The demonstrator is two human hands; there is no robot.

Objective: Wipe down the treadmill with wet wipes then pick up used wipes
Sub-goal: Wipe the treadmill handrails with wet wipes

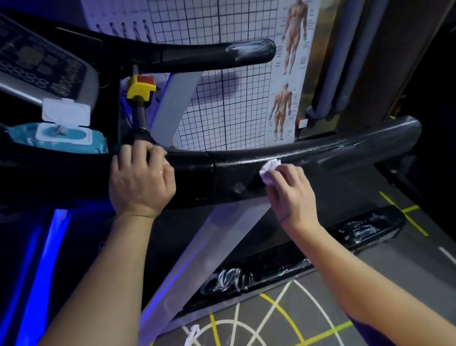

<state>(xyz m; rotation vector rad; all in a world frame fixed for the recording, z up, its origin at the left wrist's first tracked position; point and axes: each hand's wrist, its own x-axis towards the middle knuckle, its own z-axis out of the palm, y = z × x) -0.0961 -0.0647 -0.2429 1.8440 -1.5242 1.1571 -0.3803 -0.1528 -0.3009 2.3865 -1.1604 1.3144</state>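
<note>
The near handrail (332, 152) lies across the view with its long axis running left to right, from its root beside the console (24, 62) out to a rounded free end on the right. Both hands sit on that one line. The left hand (141, 180) is clenched over the root of the rail, fingers curled across its top, and seems to act as a brace. The right hand (291, 191) pinches a crumpled wet wipe (270, 168) between its fingertips and presses it against the rail's near face, roughly midway along. Pale wet streaks show on the rail to the right of the wipe, toward the free end, while the stretch between the wipe and the left hand looks darker and less marked. So the coming stroke probably runs along the rail's axis, leftward toward the bracing hand, and the right hand is the one placed to make it. The far handrail (194, 58) runs roughly parallel behind, well apart, with similar streaks near its tip. The pack of wet wipes (57, 135) rests with its lid flipped open on the ledge below the console, just left of the left hand and nearer to it than to the right. One used wipe (191, 335) lies on the marked floor (268, 339) below the rail, between the two forearms in the view and well apart from either hand. Picking it up would mean reaching down.
</note>
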